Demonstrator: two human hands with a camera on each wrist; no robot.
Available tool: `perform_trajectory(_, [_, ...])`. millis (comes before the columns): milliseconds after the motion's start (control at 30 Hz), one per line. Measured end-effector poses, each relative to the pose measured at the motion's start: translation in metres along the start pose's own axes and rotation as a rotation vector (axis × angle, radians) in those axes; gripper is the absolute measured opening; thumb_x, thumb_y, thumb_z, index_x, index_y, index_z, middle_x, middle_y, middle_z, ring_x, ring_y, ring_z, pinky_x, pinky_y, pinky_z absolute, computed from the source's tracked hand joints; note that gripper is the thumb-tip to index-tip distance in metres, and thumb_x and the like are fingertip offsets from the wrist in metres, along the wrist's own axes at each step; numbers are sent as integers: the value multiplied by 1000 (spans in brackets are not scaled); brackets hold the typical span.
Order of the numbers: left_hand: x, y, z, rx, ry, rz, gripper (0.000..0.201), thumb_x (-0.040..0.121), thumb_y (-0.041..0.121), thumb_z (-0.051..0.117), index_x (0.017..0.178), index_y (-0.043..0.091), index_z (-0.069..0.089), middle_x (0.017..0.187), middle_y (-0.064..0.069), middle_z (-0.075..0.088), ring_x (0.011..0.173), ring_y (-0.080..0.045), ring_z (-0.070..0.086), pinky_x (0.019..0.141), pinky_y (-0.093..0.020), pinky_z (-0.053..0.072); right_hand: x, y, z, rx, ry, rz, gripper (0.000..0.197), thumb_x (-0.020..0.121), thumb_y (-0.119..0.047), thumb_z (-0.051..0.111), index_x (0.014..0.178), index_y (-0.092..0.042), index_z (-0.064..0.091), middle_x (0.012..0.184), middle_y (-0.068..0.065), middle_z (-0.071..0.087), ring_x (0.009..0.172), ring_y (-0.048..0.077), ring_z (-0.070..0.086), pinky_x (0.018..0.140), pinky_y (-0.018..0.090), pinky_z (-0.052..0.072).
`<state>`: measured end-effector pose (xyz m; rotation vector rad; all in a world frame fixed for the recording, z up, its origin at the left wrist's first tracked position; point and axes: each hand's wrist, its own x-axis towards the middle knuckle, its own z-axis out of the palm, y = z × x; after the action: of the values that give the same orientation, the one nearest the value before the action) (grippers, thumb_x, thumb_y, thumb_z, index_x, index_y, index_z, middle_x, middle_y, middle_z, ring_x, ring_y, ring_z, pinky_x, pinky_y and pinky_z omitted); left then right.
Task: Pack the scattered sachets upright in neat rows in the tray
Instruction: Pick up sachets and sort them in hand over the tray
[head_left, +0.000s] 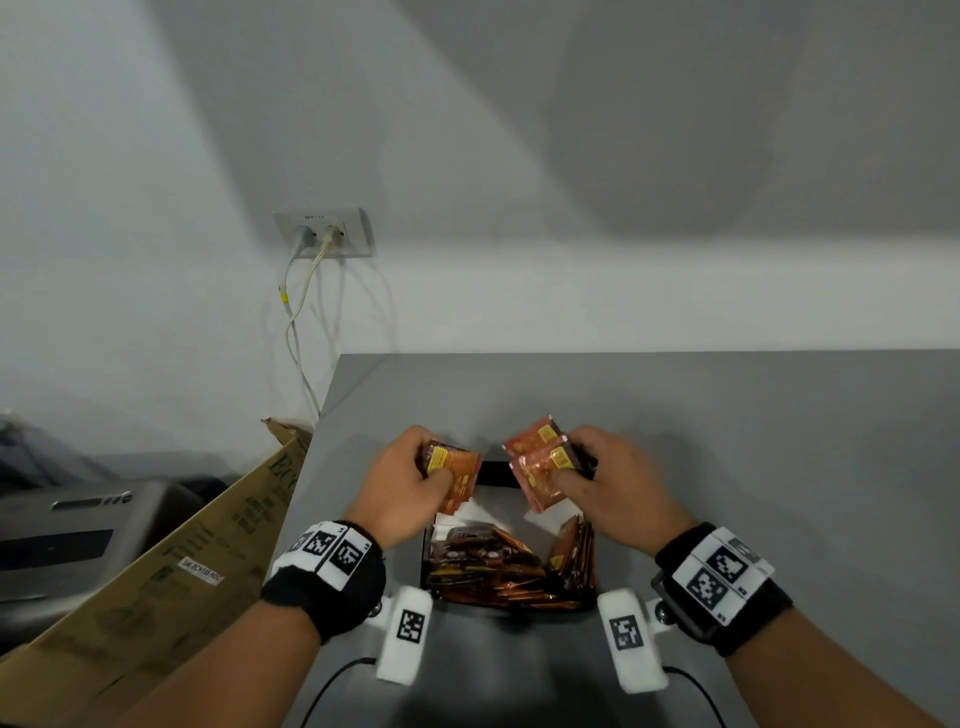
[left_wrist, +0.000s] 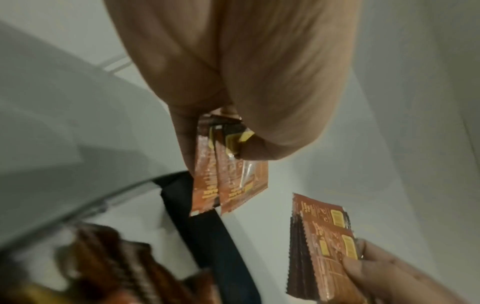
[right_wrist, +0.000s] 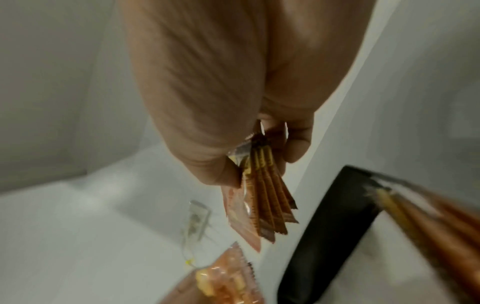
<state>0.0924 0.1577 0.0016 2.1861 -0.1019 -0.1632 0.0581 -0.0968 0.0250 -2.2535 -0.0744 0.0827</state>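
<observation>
A black tray (head_left: 498, 473) sits on the grey table in front of me, holding orange-brown sachets (head_left: 483, 566): a slanted pile at the left and a few standing upright at the right (head_left: 574, 553). My left hand (head_left: 410, 478) pinches a small stack of sachets (head_left: 454, 475) above the tray's far left corner; in the left wrist view the sachets (left_wrist: 228, 181) hang from thumb and fingers. My right hand (head_left: 602, 478) grips a fanned bunch of sachets (head_left: 543, 467) above the far right corner, edge-on as sachets (right_wrist: 265, 205) in the right wrist view.
The grey table (head_left: 727, 467) stretches right and back to a white wall. An open cardboard box (head_left: 171, 571) leans at the table's left edge. A wall socket (head_left: 324, 234) with cables hangs behind. Black cables (head_left: 337, 680) trail near the front edge.
</observation>
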Motion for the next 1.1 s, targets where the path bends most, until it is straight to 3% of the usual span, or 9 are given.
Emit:
perform_trajectory(167, [-7, 38, 13, -636, 6, -190, 7, 94, -2, 52, 101, -1, 53, 96, -21, 66, 76, -25, 71, 56, -34, 57, -7, -34, -7, 481, -20, 67, 15, 93, -8, 67, 107, -14, 67, 99, 0, 77, 86, 13, 74, 73, 23, 58])
perform_trajectory(267, [-12, 59, 19, -1095, -127, -251, 25, 88, 3, 45, 110, -5, 55, 108, -35, 59, 93, -39, 63, 69, -44, 58, -8, -43, 0, 587, -11, 124, 16, 93, -8, 67, 108, -13, 68, 102, 3, 77, 91, 20, 74, 80, 32, 61])
perform_trajectory(333, [-15, 64, 20, -1243, -222, -242, 41, 85, 15, 43, 112, -7, 65, 110, -33, 62, 96, -37, 62, 85, -48, 52, -9, -44, 3, 631, 2, 158, 16, 93, -8, 67, 108, -13, 69, 104, 5, 76, 91, 24, 74, 81, 36, 61])
perform_trajectory(500, [-25, 72, 28, -1296, -307, -249, 47, 89, 26, 59, 124, -5, 64, 117, -26, 64, 104, -35, 62, 95, -46, 46, -18, -52, 6, 688, -58, 122, 21, 96, -8, 63, 110, -18, 75, 103, 3, 78, 96, 19, 74, 84, 32, 58])
perform_trajectory(633, [-32, 76, 31, -1237, -301, -297, 32, 83, 7, 64, 114, -1, 69, 113, -24, 67, 100, -34, 68, 92, -43, 53, -22, -55, 6, 191, -50, 16, 22, 94, -37, 64, 113, -45, 69, 113, -9, 66, 107, 8, 62, 92, 25, 50])
perform_trajectory(733, [-37, 73, 30, -1245, -291, -348, 43, 76, 7, 62, 118, -2, 64, 111, -23, 68, 95, -34, 69, 83, -42, 56, -30, -61, -6, 11, 17, -34, 76, 81, -49, 75, 148, -42, 40, 138, -12, 35, 133, 7, 35, 110, 27, 34])
perform_trajectory(867, [-43, 76, 31, -1274, -371, -366, 34, 72, 1, 62, 105, -1, 66, 94, -22, 68, 80, -32, 68, 73, -39, 54, -34, -82, -21, -349, -267, -288, 126, 62, -52, 88, 159, -32, 10, 163, -16, 10, 149, 4, 5, 119, 24, 7])
perform_trajectory(1000, [-50, 79, 31, -1333, -432, -281, 33, 68, -2, 63, 101, 2, 65, 91, -17, 67, 81, -28, 69, 71, -36, 57, -25, -82, -15, -435, -233, -401, 87, 70, -39, 83, 145, -29, 39, 136, -11, 50, 125, 10, 44, 114, 30, 32])
perform_trajectory(1100, [-53, 75, 29, -1348, -459, -237, 39, 64, -1, 67, 102, 0, 64, 96, -18, 66, 88, -29, 68, 79, -38, 55, -25, -81, -10, -427, -225, -408, 69, 72, -41, 79, 131, -33, 46, 121, -15, 55, 110, 8, 50, 101, 34, 43])
